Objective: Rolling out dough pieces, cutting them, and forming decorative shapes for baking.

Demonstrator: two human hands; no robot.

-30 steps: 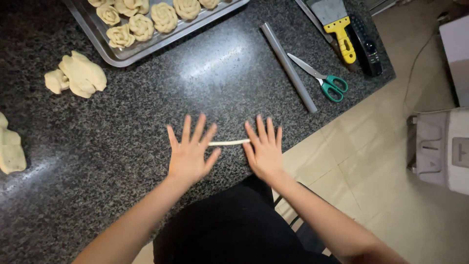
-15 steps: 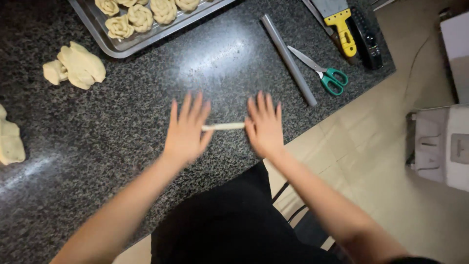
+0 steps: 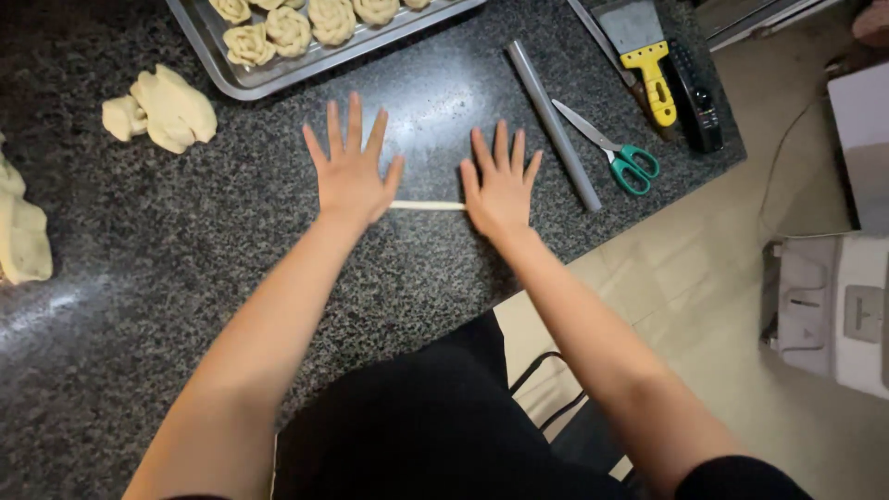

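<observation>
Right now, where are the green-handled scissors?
In the head view, the green-handled scissors lie on the dark granite counter, right of the grey rolling rod and beside the yellow-handled scraper, beyond the right hand.

Hidden ends, cropped edges

Both ends of the dough rope (image 3: 427,206) lie under the left hand (image 3: 350,176) and right hand (image 3: 501,188). The baking tray (image 3: 278,78) and dough lump (image 3: 20,231) are cut off by the picture's edges.
</observation>
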